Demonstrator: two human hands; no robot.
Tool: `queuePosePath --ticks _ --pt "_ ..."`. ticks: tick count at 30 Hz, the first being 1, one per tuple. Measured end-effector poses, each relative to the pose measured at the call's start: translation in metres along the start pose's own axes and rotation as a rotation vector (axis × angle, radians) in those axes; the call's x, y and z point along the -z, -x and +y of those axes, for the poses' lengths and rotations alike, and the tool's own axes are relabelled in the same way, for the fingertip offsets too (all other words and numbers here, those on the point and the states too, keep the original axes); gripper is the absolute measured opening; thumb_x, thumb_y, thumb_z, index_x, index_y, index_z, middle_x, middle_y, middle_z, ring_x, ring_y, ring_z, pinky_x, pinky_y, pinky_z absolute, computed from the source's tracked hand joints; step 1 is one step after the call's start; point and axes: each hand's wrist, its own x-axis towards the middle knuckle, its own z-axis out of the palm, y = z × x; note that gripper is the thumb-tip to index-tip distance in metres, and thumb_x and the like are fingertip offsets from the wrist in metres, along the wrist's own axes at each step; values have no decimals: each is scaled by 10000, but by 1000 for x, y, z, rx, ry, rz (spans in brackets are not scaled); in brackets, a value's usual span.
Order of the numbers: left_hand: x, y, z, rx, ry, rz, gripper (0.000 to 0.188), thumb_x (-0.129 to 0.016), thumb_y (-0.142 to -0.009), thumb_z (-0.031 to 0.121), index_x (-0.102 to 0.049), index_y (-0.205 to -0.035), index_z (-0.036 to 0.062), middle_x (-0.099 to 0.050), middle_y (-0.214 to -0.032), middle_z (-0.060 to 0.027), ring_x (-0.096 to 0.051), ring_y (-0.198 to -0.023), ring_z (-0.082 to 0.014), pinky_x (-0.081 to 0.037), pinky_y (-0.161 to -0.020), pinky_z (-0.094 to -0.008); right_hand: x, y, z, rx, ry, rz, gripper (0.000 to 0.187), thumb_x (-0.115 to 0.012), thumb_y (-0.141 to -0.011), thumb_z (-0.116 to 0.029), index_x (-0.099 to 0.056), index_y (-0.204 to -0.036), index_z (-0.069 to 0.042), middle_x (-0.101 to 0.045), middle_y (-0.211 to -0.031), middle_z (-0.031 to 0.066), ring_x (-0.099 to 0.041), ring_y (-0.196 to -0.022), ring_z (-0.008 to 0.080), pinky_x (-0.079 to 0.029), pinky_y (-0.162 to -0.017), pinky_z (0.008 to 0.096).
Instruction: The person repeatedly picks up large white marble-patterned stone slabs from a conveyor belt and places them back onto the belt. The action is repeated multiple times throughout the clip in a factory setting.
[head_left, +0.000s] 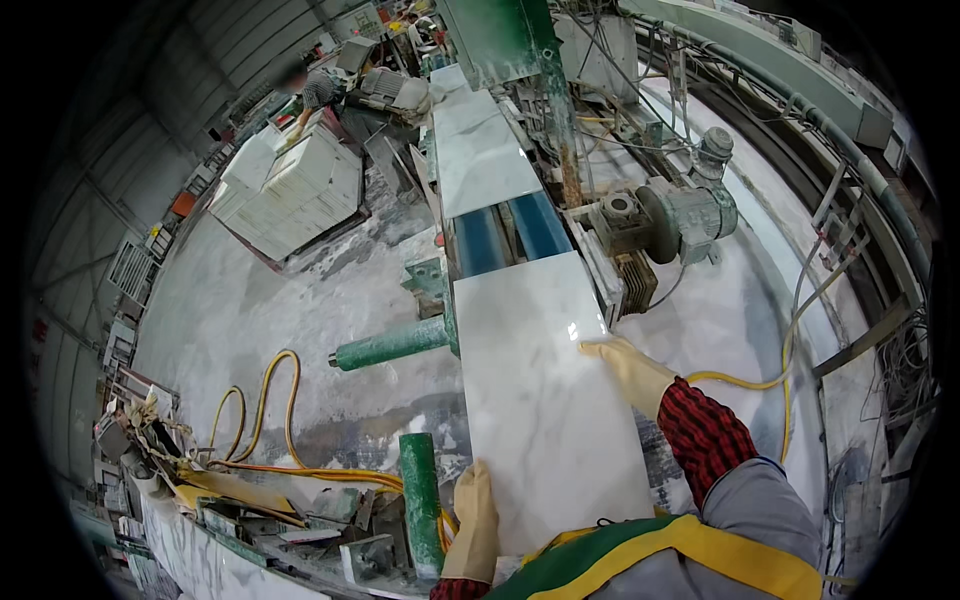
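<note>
A long white polished stone slab (545, 400) with faint grey veining lies in front of me, its far end on a conveyor. My left hand (476, 515), in a cream glove, grips the slab's left edge near my body. Farther along, my right hand (635, 372), gloved the same way, is closed on the right edge, with its fingertips over the top face. The undersides of both grips are hidden by the slab. Beyond its far edge show the blue conveyor belts (510, 235), and past these lie more white slabs (485, 160) in line.
A motor (690, 215) stands right of the conveyor. Green cylinders (392, 345) and an upright green post (420, 500) are at left, beside yellow hoses (285, 400). A slab stack (295, 190) and a person (318, 92) are far left. Broken stone pieces (335, 505) lie lower left.
</note>
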Motion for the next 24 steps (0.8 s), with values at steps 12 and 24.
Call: queuePosePath --ticks 12,24 --pt "12 -102 43 159 152 -234 636 -468 -1080 545 -726 -1300 7 -759 -1254 -226 -708 -1185 -373 -518 -1033 -474 -27 -93 42 -55 137 -1 822 -549 -809 239 -551 -1578 -49 -589 -1589 185 -481 -1520 420 -337 -1327 479" --pt "-15 -178 62 146 244 -285 631 -470 -1086 566 -699 -1362 47 -752 -1298 -208 -705 -1230 -364 -506 -1049 -489 -50 -18 21 -959 -1207 23 559 -605 -1108 -246 -512 -1587 25 -617 -1528 237 -586 -1418 382 -450 -1216 474"
